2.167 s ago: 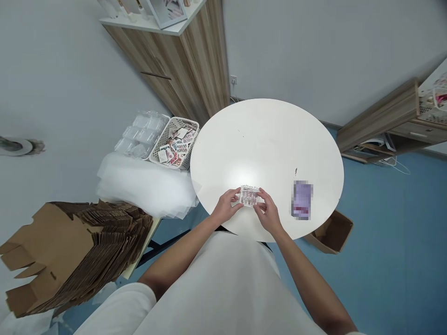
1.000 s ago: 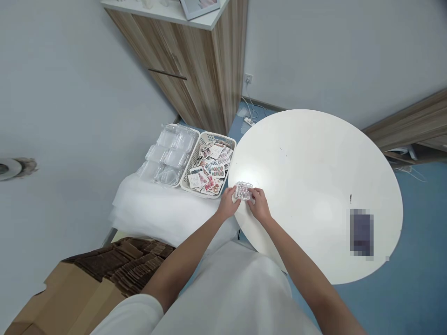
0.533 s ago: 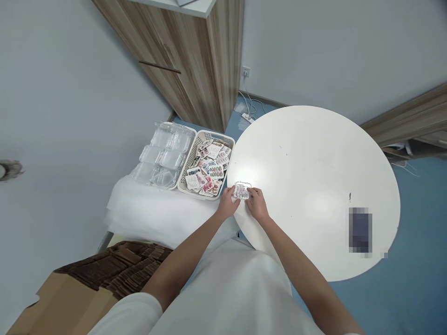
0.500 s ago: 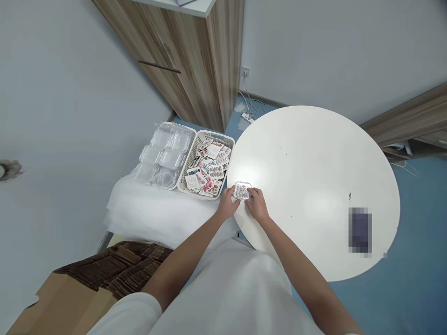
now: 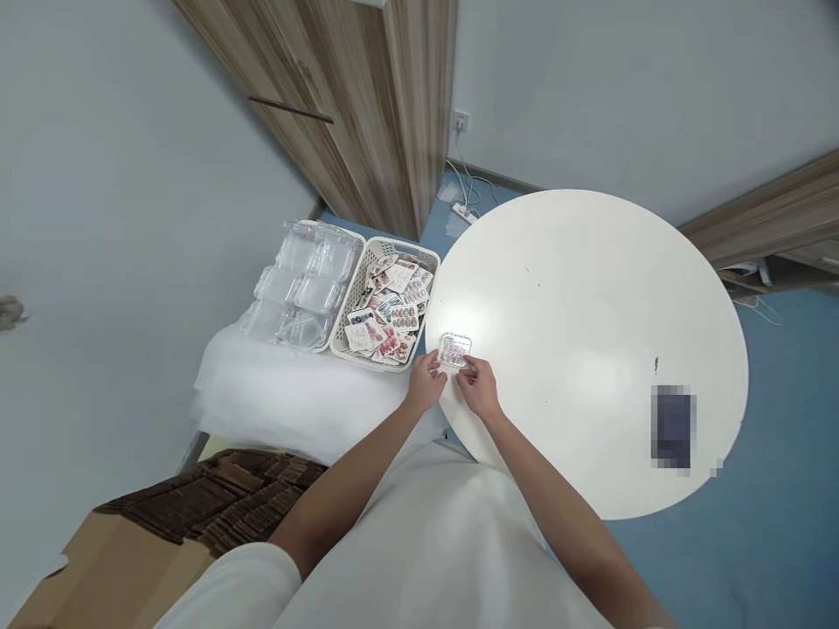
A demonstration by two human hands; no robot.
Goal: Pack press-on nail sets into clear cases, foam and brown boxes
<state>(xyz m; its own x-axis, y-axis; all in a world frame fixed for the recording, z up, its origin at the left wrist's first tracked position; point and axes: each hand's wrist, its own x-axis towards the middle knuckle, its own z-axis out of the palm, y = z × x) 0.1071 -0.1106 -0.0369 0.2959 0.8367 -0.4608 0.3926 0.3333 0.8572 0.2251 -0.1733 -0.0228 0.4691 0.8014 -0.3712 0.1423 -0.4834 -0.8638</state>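
A small clear plastic box (image 5: 454, 349) lies on the near left edge of the round white table (image 5: 564, 288). Rows of small pinkish, shiny pieces show through it; they look like press-on nails. My left hand (image 5: 425, 384) has its fingertips at the box's left edge, thumb bent in towards the near side. With its fingers closed, my right hand (image 5: 480, 386) grips the lower right corner. Just left of the table, a white basket (image 5: 339, 336) holds a heap of cards (image 5: 397, 319) printed with colourful nail designs.
Clear plastic packages (image 5: 298, 284) fill another basket at the left. White foam sheeting (image 5: 281, 384) lies nearer me, above an open cardboard box (image 5: 131, 559) of dark brown pieces. A blurred dark object (image 5: 672, 426) rests on the table's right. Behind stands a wooden cabinet (image 5: 367, 114).
The box sits slightly higher in view against my hands, and the pieces inside look pinker. My right thumb has drawn back from its near edge. The whole view has shifted slightly.
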